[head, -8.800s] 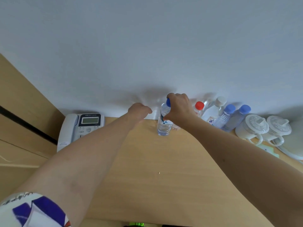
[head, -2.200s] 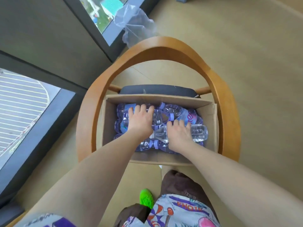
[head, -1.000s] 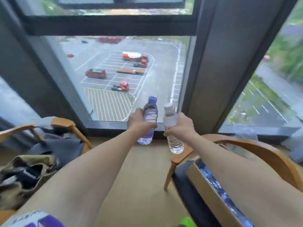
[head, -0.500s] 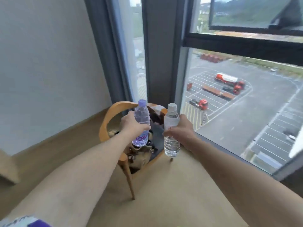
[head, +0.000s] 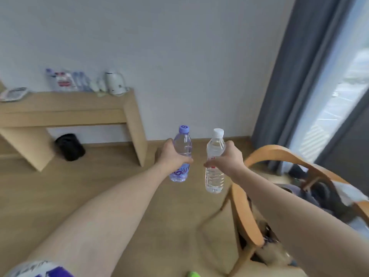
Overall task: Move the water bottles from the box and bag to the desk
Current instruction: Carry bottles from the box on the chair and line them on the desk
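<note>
My left hand grips a clear bottle with a purple cap, held upright in front of me. My right hand grips a clear bottle with a white cap, also upright, just to the right of the first. The light wooden desk stands against the wall at the far left. Several water bottles stand in a row at the back of the desk. The box is out of view.
On the desk are a phone, white cups and a white kettle. A black bin sits under the desk. A wooden armchair with bags stands at my right, by the grey curtain and window.
The view has swung left from the window to the wall and desk. Both hands still hold their bottles out in front, and the chair now lies to my right.
</note>
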Available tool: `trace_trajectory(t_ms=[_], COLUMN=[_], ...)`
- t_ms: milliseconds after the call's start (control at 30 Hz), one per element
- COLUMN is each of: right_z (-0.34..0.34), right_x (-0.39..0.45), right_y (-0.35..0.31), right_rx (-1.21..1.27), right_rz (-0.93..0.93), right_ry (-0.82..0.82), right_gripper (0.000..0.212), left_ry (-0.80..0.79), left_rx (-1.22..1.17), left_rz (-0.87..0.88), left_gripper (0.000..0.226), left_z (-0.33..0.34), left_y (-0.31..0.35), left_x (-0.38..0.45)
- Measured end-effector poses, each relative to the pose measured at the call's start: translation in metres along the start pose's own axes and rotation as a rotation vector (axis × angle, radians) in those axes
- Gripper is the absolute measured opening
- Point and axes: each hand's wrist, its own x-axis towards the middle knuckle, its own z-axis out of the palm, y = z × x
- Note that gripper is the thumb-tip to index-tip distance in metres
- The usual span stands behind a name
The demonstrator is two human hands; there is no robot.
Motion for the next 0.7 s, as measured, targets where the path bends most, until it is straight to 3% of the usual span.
trace_trajectory(t_ms=[133, 333, 533, 700], right_z=[0.068, 0.176, 0.298, 0.418], right_x=[0.068, 0.137, 0.181, 0.216], right_y=[-0.059, -0.143, -0.212, -0.262], right_rx=[-0.01, -0.025, -0.037, -0.046], right_rz=[-0.077, -0.202, -0.277, -0.308], right_ry=[-0.145, -0.344, -0.463, -0.52], right_gripper=[0.08, 0.079, 0.076, 0.091], left_ry=[0.119, 0.278, 0.389, 0.416], left_rx=[0.025, -0.021, -0.049, -0.05], left_rz=[-0.107, -0.223, -0.308, -0.324], left_gripper=[0.068, 0.06, 0.062, 0.06], left_z=[-0.056, -0.139, -0.223, -0.298], left_y=[-0.028, -0.076, -0.151, -0.228], left_x=[0.07, 0.141, 0.205, 0.275])
